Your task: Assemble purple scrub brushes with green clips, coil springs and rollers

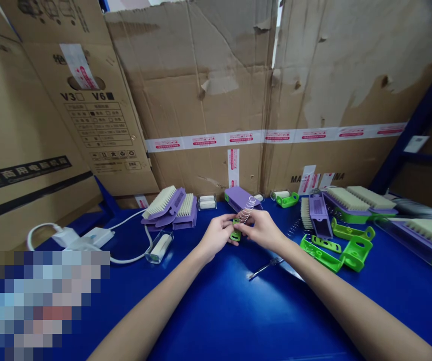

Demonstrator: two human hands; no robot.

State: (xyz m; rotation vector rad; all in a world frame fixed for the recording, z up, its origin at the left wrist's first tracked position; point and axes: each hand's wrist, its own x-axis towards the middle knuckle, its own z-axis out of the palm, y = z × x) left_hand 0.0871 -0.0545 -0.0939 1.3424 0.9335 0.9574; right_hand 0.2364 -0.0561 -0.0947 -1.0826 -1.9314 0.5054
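Near the middle of the blue table, my left hand (217, 234) pinches a small green plastic piece (235, 231). My right hand (261, 228) meets it from the right, its fingers closed around the lower end of a metal spring (246, 209) that rises at a tilt above the green piece. The exact contact between spring and green piece is partly hidden by the fingers. Just behind both hands lies a purple plastic part (238, 197). A screwdriver (263, 269) rests on the table beneath my right forearm.
Purple parts with cream bristles (163, 203) lie back left, beside a clear case (160, 248) and white cables (131, 260). Green brackets (356, 252), loose springs (294, 228) and more brushes (351, 198) lie right. Cardboard (208, 90) stands behind the blue table (216, 311).
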